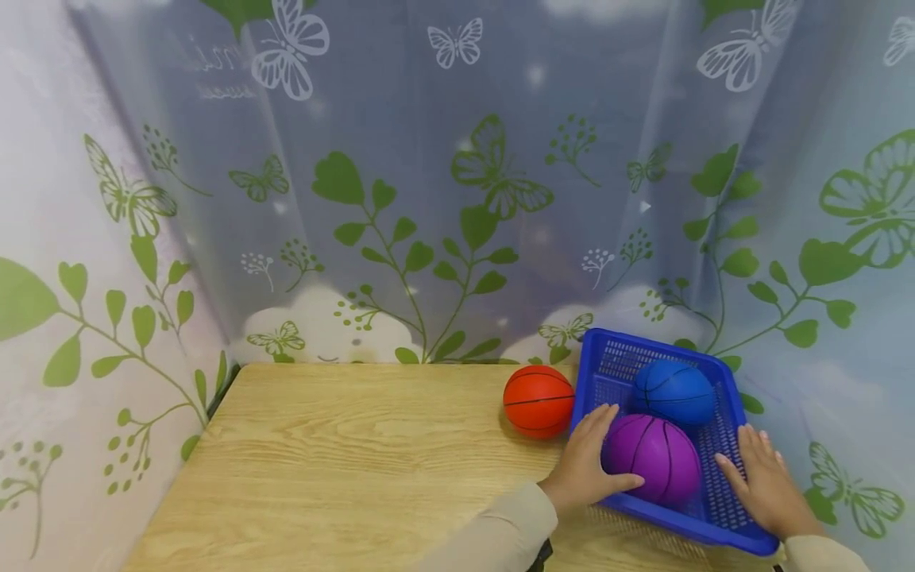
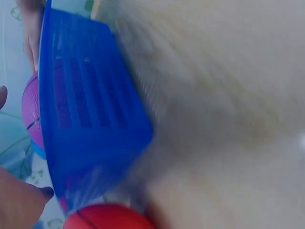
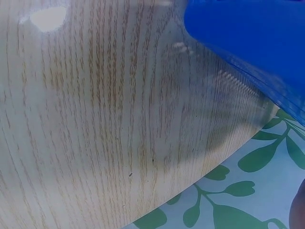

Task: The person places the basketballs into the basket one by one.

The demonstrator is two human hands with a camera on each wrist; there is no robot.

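Observation:
A blue plastic basket (image 1: 665, 520) with slotted walls stands at the table's right end. Inside it lie a purple ball (image 1: 654, 461) and, behind that, a blue ball (image 1: 674, 391), both with black basketball lines. My left hand (image 1: 588, 461) is over the basket's left rim, its fingers fairly straight and its thumb in front of the purple ball; contact is unclear. At the right rim is my right hand (image 1: 770, 485), fingers extended and thumb apart. A red-orange ball (image 1: 538, 402) rests on the table just left of the basket; the left wrist view catches its top.
The wood-grain table (image 1: 343, 469) stretches left of the basket. A curtain (image 1: 400, 238) printed with leaves and butterflies hangs behind the table and along both sides. The basket sits close to the right-hand curtain.

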